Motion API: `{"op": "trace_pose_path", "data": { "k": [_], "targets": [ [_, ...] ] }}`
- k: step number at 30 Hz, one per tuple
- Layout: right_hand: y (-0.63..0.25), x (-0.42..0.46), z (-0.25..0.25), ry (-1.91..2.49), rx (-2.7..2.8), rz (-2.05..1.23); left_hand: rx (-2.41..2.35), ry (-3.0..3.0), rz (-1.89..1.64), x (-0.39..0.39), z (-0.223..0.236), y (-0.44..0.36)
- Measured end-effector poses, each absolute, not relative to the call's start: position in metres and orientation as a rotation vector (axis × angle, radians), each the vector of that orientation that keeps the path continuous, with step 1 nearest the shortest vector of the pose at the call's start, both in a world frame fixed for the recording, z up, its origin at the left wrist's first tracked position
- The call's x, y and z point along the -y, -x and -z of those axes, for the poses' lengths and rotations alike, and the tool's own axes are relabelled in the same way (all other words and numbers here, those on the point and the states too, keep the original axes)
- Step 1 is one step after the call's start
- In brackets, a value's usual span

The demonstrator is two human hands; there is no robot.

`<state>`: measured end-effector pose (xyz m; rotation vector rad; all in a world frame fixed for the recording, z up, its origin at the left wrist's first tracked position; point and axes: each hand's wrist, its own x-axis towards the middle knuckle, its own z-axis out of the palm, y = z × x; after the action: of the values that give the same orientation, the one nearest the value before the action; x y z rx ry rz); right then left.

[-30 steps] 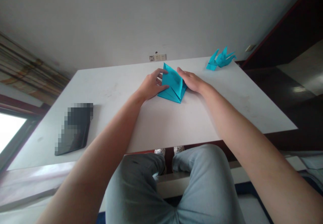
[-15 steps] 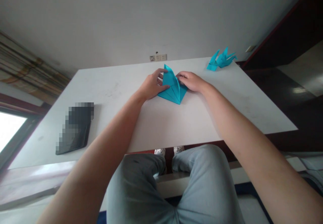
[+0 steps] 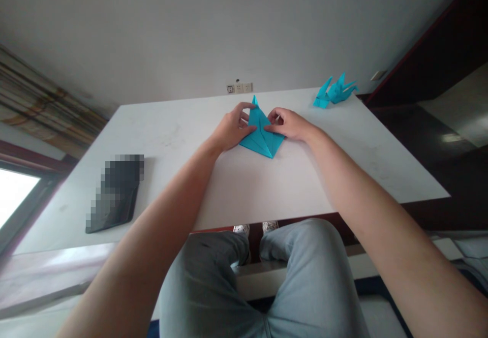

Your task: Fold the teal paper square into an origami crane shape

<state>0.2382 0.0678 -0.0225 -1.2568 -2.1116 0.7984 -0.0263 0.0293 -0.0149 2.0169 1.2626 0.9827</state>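
Note:
A half-folded piece of turquoise paper (image 3: 262, 137) lies on the white table (image 3: 247, 185), its point toward the far edge. My left hand (image 3: 231, 129) presses on its left side with the fingers curled over the edge. My right hand (image 3: 290, 123) pinches the paper's right flap against the middle crease.
Finished turquoise folded paper figures (image 3: 335, 90) stand at the table's far right corner. A dark flat device (image 3: 114, 195) lies on the left side near the front edge. A wall with a socket strip (image 3: 239, 88) runs behind the table. My knees show below the table's front edge.
My right hand has folded the paper's right flap inward to the centre, so the shape is now narrower and flatter. My left hand has stayed in place.

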Motion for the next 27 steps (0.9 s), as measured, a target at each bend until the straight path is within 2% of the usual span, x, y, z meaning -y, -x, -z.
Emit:
{"op": "trace_pose_path", "data": {
  "k": [9,17,27],
  "targets": [
    [-0.238,-0.070,0.019,1.234,2.170,-0.803,-1.197,-1.954,-1.057,-0.032,0.021,0.025],
    [-0.238,-0.067,0.017,1.134,2.236,-0.773,-1.290,-2.151,-0.860,-0.023,0.007,0.019],
    [-0.236,-0.064,0.015,1.185,2.182,-0.792,-1.250,-2.164,-0.906,-0.021,0.006,0.017]
  ]
}}
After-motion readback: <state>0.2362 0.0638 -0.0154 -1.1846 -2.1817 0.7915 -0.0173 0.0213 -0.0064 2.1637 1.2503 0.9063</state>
